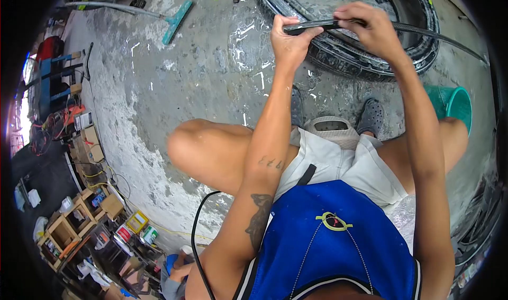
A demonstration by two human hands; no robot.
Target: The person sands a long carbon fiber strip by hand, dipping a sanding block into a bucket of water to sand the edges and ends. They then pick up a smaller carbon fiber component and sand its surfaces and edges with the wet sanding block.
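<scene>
A long black rubber strip [439, 35] stretches across the top right, its right part curving down towards the edge of view. My left hand [290, 42] is closed on the strip near its left end, thumb laid along it. My right hand [369, 27] has its fingers curled round the strip a little further right; its fingertips are partly hidden. Beneath both hands, a large black tire [338, 62] lies flat on the floor, with wet whitish smears on its sidewall. The strip hangs above the tire's near rim.
A teal push broom [177, 22] lies on the stained concrete floor [206, 72] at the upper left. A green bucket [459, 107] stands beside my right knee. Wooden shelving [74, 223] with boxes and tools lines the left side. Part of another person [177, 273] shows at lower left.
</scene>
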